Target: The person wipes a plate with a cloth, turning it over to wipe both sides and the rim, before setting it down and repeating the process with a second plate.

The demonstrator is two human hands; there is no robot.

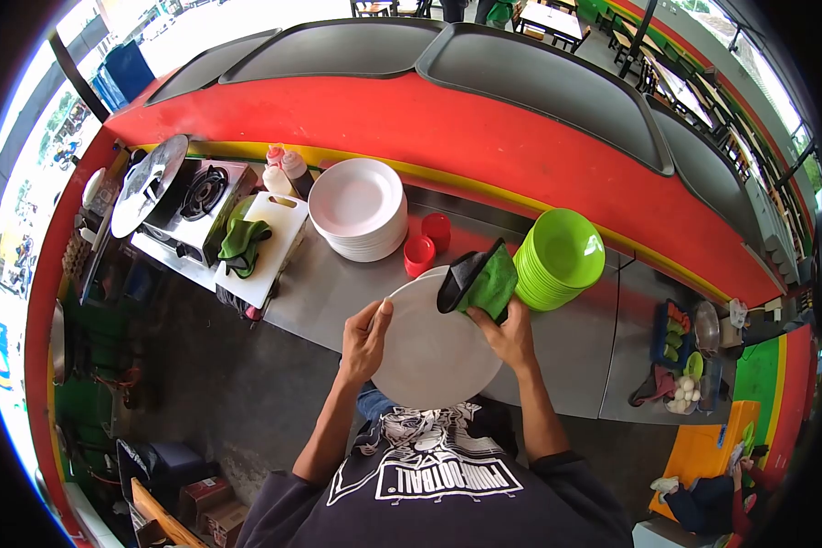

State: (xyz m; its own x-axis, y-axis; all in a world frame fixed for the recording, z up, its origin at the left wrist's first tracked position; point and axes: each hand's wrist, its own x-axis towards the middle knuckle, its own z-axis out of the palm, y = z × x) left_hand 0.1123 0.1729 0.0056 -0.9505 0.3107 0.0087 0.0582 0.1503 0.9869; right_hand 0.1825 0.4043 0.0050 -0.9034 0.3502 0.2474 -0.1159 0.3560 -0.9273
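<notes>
A large round whitish plate [429, 356] is held over the front edge of the steel counter, close to my body. My left hand [366, 342] grips its left rim, thumb on top. At the upper right rim my right hand [510, 336] holds a green and black cloth [486, 281] against the plate. Just beyond the plate stand two red cups [419, 253]. A tall stack of white plates [357, 205] rises at the upper left, and a stack of green bowls [562, 256] stands right of the cloth.
Left on the counter are a gas stove [201, 196], a white cutting board [269, 239] with another green cloth, and sauce bottles [292, 169]. Dark trays [539, 87] line the red ledge. A blue basket [671, 333] lies right; another person [703, 502] is at lower right.
</notes>
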